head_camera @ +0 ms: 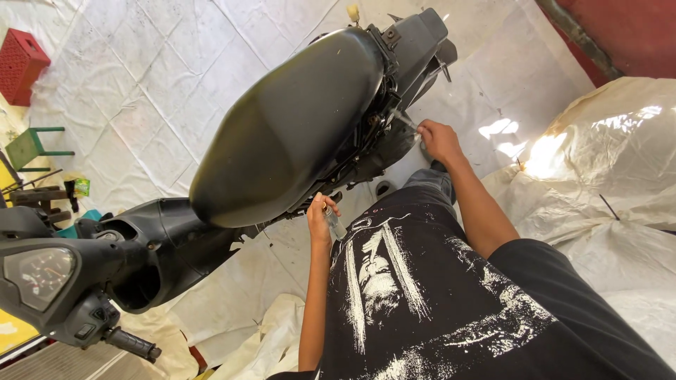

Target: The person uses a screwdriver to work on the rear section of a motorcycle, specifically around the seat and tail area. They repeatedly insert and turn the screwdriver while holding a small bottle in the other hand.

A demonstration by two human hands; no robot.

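You stand beside a stripped black scooter (282, 134), both hands at its right flank. Your right hand (438, 139) reaches to the rear frame under the seat (296, 119), fingers closed on a thin tool (405, 119) w/ its tip poked into the exposed bodywork, likely so it meets a fastener there. Your left hand (320, 218) rests low by the seat's lower edge, fingers clamped on a small clear bottle (334, 224), held upright, prob. to keep it handy. White sheeting (141, 91) covers the floor; open room lies behind the tail. Crumpled cloth (605, 183) crowds your right; a red crate (21, 65) & green stool (32, 148) sit well apart, past the handlebar (130, 345).
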